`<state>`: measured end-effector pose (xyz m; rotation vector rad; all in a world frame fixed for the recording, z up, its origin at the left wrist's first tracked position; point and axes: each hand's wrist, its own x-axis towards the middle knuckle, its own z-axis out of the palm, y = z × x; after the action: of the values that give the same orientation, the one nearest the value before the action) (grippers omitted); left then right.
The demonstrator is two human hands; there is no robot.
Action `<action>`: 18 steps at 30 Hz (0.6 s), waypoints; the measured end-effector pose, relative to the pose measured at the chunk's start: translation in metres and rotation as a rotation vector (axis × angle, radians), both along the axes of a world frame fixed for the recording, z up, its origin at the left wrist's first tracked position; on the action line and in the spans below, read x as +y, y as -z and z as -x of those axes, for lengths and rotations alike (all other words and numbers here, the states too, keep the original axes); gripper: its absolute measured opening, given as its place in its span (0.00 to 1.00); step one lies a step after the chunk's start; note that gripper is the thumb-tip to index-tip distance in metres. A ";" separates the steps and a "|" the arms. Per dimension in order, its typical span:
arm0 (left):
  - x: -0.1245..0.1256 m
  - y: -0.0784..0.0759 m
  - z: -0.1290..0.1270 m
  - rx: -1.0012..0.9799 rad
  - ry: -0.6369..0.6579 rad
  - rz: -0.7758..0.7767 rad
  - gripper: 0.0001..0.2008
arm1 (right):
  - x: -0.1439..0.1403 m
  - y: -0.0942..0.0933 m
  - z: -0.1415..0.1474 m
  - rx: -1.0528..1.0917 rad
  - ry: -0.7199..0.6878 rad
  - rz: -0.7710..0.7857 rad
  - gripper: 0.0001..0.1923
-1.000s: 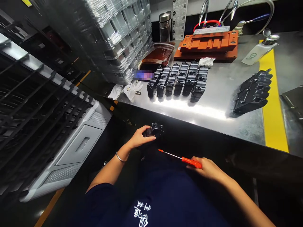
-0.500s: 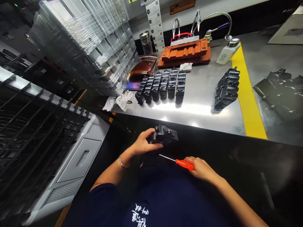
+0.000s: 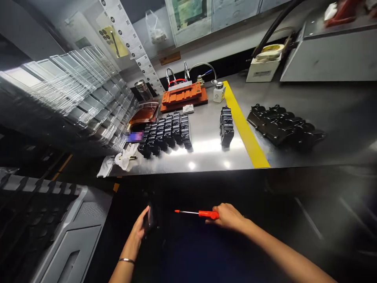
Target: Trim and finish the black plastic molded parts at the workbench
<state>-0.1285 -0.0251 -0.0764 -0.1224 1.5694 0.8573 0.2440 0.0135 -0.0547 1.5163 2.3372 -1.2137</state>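
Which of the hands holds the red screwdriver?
The right hand holds the screwdriver; the left hand, with a wrist bracelet, holds a dark part.

Smooth plastic screwdriver handle (image 3: pixel 207 214) — glossy metal tabletop (image 3: pixel 206 127), shiny plastic trays (image 3: pixel 88 92)

No lettering can be read, the paper strip (image 3: pixel 135 46) showing only tiny marks.
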 end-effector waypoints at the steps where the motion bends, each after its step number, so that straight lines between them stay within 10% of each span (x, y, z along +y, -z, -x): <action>1: 0.001 0.004 0.005 0.032 -0.036 -0.023 0.06 | 0.001 -0.001 0.002 0.005 -0.007 0.020 0.24; 6: 0.018 0.005 0.008 0.460 0.081 -0.182 0.08 | 0.003 -0.003 0.005 0.047 -0.055 0.073 0.23; 10: 0.037 -0.009 -0.021 0.928 0.554 -0.329 0.10 | 0.000 0.005 0.009 0.030 -0.059 0.030 0.25; 18: 0.061 0.003 -0.043 0.989 0.629 -0.267 0.18 | -0.011 0.006 0.025 -0.112 -0.103 0.018 0.25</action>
<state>-0.0851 0.0363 -0.0797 1.0819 2.1702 0.6173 0.2193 0.0027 -0.0608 1.4010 2.2950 -1.0940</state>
